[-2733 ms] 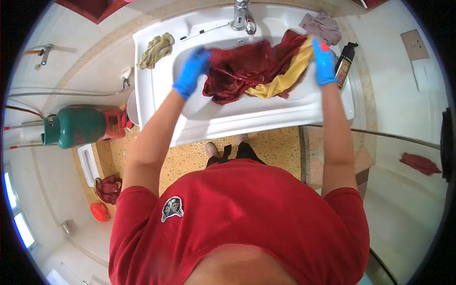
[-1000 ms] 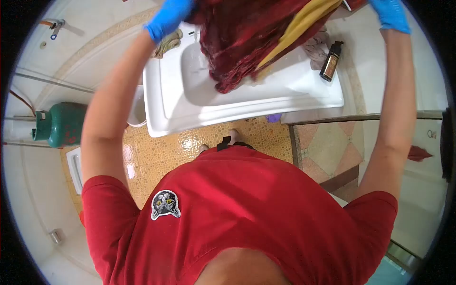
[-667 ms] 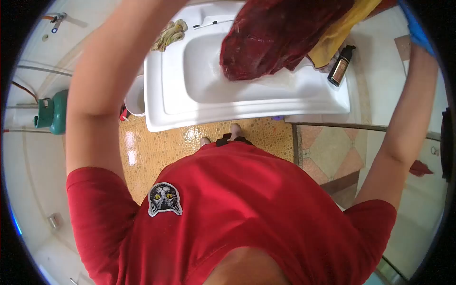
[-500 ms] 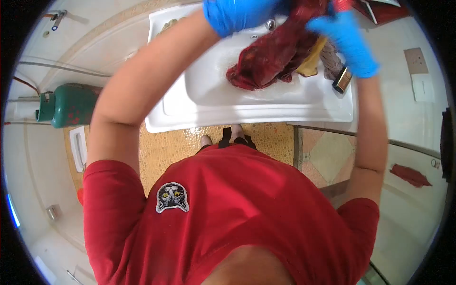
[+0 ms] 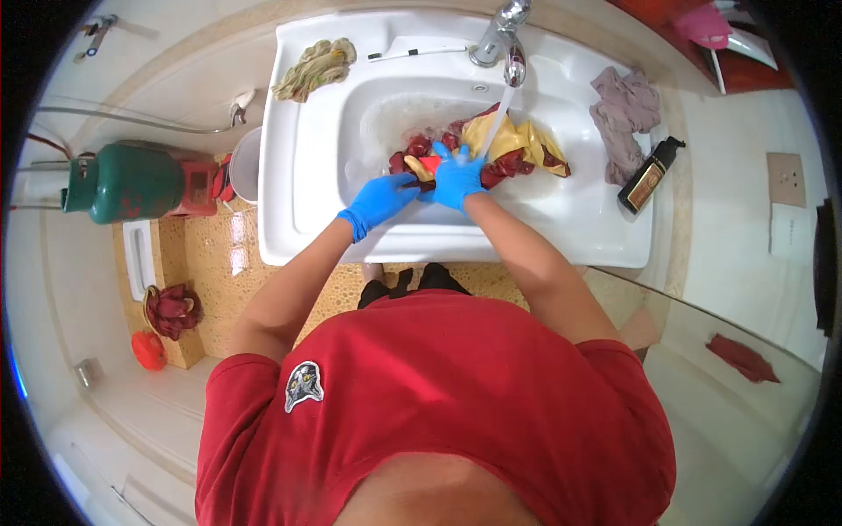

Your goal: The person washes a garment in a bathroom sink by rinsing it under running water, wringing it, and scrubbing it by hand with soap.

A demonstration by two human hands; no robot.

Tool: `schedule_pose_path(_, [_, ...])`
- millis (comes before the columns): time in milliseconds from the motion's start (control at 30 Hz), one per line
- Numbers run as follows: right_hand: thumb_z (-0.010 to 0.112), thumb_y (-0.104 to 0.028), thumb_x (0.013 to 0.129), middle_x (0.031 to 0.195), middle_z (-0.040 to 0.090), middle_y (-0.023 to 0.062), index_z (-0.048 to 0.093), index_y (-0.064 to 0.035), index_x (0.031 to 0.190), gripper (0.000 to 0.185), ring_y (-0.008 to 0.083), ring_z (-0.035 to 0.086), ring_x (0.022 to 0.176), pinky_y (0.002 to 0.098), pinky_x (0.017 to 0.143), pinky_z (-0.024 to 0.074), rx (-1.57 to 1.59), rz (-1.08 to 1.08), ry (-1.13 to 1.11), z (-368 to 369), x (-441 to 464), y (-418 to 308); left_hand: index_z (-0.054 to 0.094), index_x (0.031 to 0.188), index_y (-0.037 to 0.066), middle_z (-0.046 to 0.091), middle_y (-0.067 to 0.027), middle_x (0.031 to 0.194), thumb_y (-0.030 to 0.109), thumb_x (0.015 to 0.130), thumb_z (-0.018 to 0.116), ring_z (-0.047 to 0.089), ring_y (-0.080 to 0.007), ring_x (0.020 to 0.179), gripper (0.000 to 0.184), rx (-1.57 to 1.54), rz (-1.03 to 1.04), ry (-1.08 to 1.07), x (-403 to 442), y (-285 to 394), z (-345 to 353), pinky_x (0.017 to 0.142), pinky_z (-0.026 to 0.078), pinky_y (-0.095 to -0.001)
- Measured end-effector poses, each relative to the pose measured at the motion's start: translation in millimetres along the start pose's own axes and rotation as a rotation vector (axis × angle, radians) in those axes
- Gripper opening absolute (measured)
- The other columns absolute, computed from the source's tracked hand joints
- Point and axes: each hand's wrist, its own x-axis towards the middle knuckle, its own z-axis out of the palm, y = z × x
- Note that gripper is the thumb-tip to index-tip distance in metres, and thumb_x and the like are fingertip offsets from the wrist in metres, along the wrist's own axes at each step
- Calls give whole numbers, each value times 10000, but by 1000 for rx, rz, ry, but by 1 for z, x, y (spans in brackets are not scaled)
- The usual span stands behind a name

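Note:
A wet dark red and yellow garment (image 5: 517,140) lies bunched in the basin of the white sink (image 5: 307,167). My left hand (image 5: 381,203), in a blue glove, has its fingers closed at the garment's near left edge. Pressed down on the cloth is my right hand (image 5: 458,178), also blue-gloved, with its fingers spread. A small bright red piece (image 5: 430,164) shows beside the right fingers; its kind I cannot make out. From the chrome faucet (image 5: 504,44) water runs onto the cloth near my right hand. Fingertips of both hands are partly hidden in the folds.
On the sink's right ledge are a grey-mauve cloth (image 5: 624,114) and a black pump bottle (image 5: 651,175). A greenish cloth (image 5: 316,68) lies at the back left. To the left stand a green gas cylinder (image 5: 132,184) and a pale bucket (image 5: 248,167).
Both hands have come down and nearer, from the far edge of view into the basin. The raised garment now lies bunched there, its yellow side showing more. The view has shifted.

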Motion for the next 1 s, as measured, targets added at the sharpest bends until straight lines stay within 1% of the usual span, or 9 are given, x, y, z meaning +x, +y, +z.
schedule_pose_path(300, [661, -400, 740, 1164, 539, 136, 647, -88, 1014, 415, 447, 460, 1094, 641, 887, 307, 91, 114, 183, 23, 11, -37, 287, 1385, 42, 415, -255, 1322, 406, 744, 707, 459, -348, 1198, 849, -22, 28, 314, -42, -8, -22, 985, 386, -379])
schedule_pose_path(433, [689, -384, 749, 1047, 615, 144, 602, -14, 1048, 484, 314, 568, 993, 417, 875, 437, 1164, 190, 362, 9, 17, -29, 73, 1400, -78, 234, -285, 1414, 470, 629, 780, 327, -367, 1291, 1181, -31, 196, 447, -42, -26, -22, 1055, 309, -377])
schedule_pose_path(500, [663, -314, 810, 1086, 606, 107, 566, 1, 1094, 435, 224, 571, 976, 354, 868, 450, 1917, 85, 499, -63, -10, -39, -45, 1391, -90, 175, -286, 1428, 427, 584, 827, 236, -353, 1335, 1295, -227, 302, 412, -29, -27, -14, 1085, 253, -378])
schedule_pose_path(567, [604, -218, 867, 1096, 595, 80, 542, -24, 1146, 345, 186, 555, 977, 350, 872, 450, 2074, -269, 603, -145, -46, -47, -75, 1386, -89, 182, -281, 1423, 396, 565, 848, 219, -343, 1342, 1327, -560, 447, 345, -8, -22, -6, 1091, 238, -383])
schedule_pose_path(767, [483, -213, 927, 1121, 609, 138, 545, -10, 1159, 315, 311, 559, 1048, 444, 944, 426, 2296, -918, 379, -307, -138, -36, -95, 1387, -72, 106, -269, 1442, 396, 460, 880, 126, -375, 1349, 1424, -168, 556, 673, -5, 60, -20, 1118, 144, -420])
schedule_pose_path(833, [464, -192, 931, 1135, 601, 145, 544, -9, 1152, 298, 315, 559, 1041, 456, 947, 421, 2265, -978, 458, -330, -166, -35, 64, 1408, -38, 266, -255, 1402, 351, 586, 825, 301, -355, 1287, 1186, -147, 442, 823, -15, 95, -25, 1064, 260, -424])
schedule_pose_path(933, [429, -178, 942, 1179, 576, 147, 512, 0, 1184, 311, 300, 530, 1100, 451, 990, 385, 2193, -1038, 500, -334, -198, -15, 362, 1312, -19, 513, -213, 1219, 278, 727, 715, 505, -309, 1111, 745, -614, 513, 681, -4, 117, -47, 944, 393, -403])
schedule_pose_path(967, [418, -176, 946, 1192, 569, 145, 505, -2, 1193, 314, 293, 524, 1112, 444, 1002, 376, 2185, -1085, 455, -329, -208, -3, 548, 1118, -6, 633, -143, 1014, 189, 847, 563, 595, -248, 945, 334, -647, 562, 644, 4, 115, -60, 845, 455, -353])
schedule_pose_path(1000, [399, -177, 953, 1216, 558, 127, 494, -7, 1208, 321, 274, 509, 1140, 421, 1027, 358, 2119, -955, 653, -321, -218, 4, 568, 1092, 8, 635, -127, 1010, 177, 865, 535, 593, -236, 947, 285, -873, 573, 532, 7, 110, -70, 847, 457, -347])
